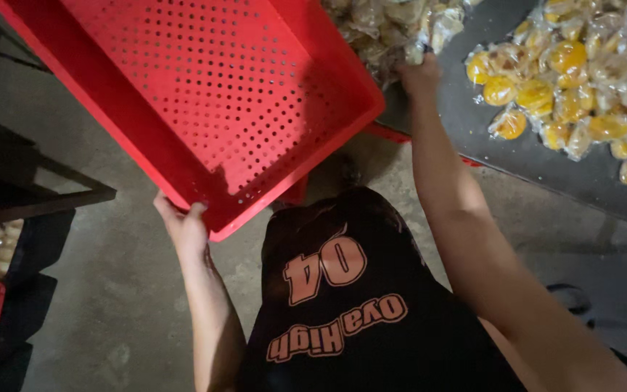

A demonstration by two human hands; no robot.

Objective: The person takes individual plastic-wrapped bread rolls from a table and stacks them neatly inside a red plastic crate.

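— At lower left of the frame, what does the left hand (pixel 183 226) have?

— It grips the near corner of the red perforated crate (pixel 219 101). The thumb lies over the rim and the fingers (pixel 162 209) curl under the edge, pressed against the plastic.

— How does the crate lie?

— Tilted, its holed floor facing the camera. The long axis runs from that gripped corner at lower centre up toward the upper left of the frame. The crate's right corner points toward the middle of the picture, close beside the right forearm.

— And the right hand (pixel 421 72)?

— It reaches up to upper centre, at the edge of the dark bench (pixel 546 163). It is closed around one of the wrapped pastries (pixel 415 52) from the heap just above it. I cannot tell how the fingers sit, since the back of the hand hides them.

— Which hand is nearer the yellow ones?

— The right. The wrapped yellow buns (pixel 553 94) lie spread on the bench at upper right, a short way right of that hand and well apart from the left one. The crate sits left of both piles, its upper edge next to the heap.

— Anything below?

— Grey concrete floor (pixel 110 305), and a dark shirt with orange print at lower centre.
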